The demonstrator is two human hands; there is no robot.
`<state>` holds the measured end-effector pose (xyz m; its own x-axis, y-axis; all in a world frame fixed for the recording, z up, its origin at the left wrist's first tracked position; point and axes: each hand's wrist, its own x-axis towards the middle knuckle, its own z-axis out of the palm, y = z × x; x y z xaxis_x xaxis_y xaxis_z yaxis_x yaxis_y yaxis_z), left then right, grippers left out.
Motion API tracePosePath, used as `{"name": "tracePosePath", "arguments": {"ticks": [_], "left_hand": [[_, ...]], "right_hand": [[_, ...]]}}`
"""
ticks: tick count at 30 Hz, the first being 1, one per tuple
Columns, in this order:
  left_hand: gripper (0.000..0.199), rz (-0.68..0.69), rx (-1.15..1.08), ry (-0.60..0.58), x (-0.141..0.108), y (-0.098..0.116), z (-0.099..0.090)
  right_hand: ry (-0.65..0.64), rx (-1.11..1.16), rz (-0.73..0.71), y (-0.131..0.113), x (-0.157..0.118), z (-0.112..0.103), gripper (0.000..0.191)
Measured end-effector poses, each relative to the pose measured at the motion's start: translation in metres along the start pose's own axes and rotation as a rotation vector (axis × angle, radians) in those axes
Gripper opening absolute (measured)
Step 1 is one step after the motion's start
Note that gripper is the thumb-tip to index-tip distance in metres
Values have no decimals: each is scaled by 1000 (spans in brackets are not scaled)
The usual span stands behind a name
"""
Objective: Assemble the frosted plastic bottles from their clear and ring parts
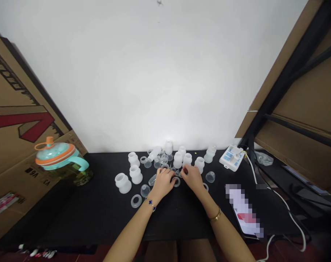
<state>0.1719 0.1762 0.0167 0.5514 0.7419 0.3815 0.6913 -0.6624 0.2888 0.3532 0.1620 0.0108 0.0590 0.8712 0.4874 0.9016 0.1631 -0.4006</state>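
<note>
My left hand (163, 182) reaches in among small clear bottle parts, its fingers curled inward. Close beside its thumb lies a pale ring (176, 181) on the black table. My right hand (192, 177) is bent toward the left one, with thumb and forefinger drawn together. What either hand pinches is too small to make out. In the gap between the hands shows a clear nipple-shaped piece (177, 173). Just behind them stand white baby bottles, among them a wide-necked bottle (177, 160). A clear domed cap (145, 190) and another ring (136, 201) lie left of my left wrist.
More open bottles (123, 183) stand at the left, and a capped bottle (209, 154) at the back right. A clear dome (210, 177) is beside my right forearm. Further out are a jug (64, 160), a white case (232, 157), a phone (243, 211) and a cable (287, 205).
</note>
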Motion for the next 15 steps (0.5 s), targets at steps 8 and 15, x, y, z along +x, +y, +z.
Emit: {"name": "tracePosePath", "arguments": {"ticks": [8, 15], "left_hand": [[8, -15, -20, 3, 1, 0, 0], [9, 9, -37, -24, 1, 1, -3]], "right_hand": [[-15, 67, 29, 0, 1, -3, 18], [13, 225, 72, -1, 2, -5, 21]]}}
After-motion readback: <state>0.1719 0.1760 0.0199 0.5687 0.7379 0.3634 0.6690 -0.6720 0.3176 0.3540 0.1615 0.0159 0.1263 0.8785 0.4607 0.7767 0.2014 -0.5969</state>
